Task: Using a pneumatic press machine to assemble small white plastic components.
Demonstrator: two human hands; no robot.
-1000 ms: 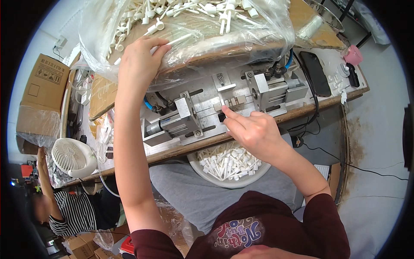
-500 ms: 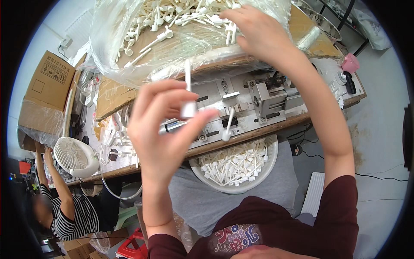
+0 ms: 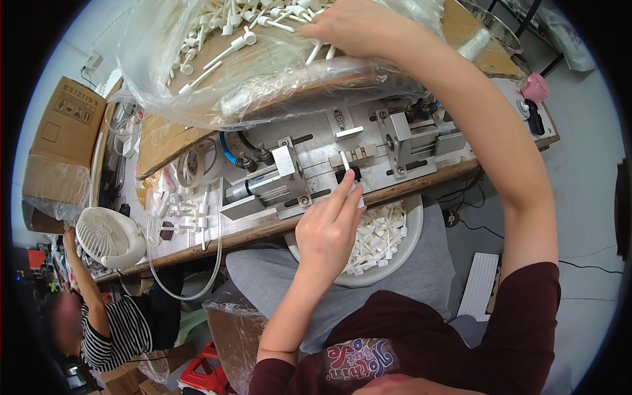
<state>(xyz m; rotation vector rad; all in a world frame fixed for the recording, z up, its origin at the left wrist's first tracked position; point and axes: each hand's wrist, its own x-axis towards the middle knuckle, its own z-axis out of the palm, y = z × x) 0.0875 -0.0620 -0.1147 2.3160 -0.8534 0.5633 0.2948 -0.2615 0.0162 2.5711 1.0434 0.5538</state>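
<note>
My left hand [image 3: 327, 237] is down at the front of a metal clamping fixture [image 3: 363, 155], its fingers closed round a white plastic stick [image 3: 344, 160] with a cap-like head. The stick's thin end points up into the small block at the fixture's middle; my fingers partly hide the head. Up at the back, my right hand [image 3: 359, 27] reaches into a heap of similar white plastic sticks [image 3: 230, 18] on a clear plastic bag [image 3: 283, 99]. Its fingers are bent together at the heap's near edge, and what they hold is hidden. Two sticks show just below that hand.
Below the table edge, a round white basket [image 3: 415, 253] of white sticks rests by my lap. Metal cylinder mounts [image 3: 289, 168] flank the fixture. A white fan [image 3: 108, 238], looped tube [image 3: 214, 276] and cardboard box [image 3: 62, 131] are at left, near another person in stripes [image 3: 128, 326].
My left hand has come down and right from above the fixture, where it held a white stick upright, to the fixture's middle. My right hand has moved left and farther back over the heap.
</note>
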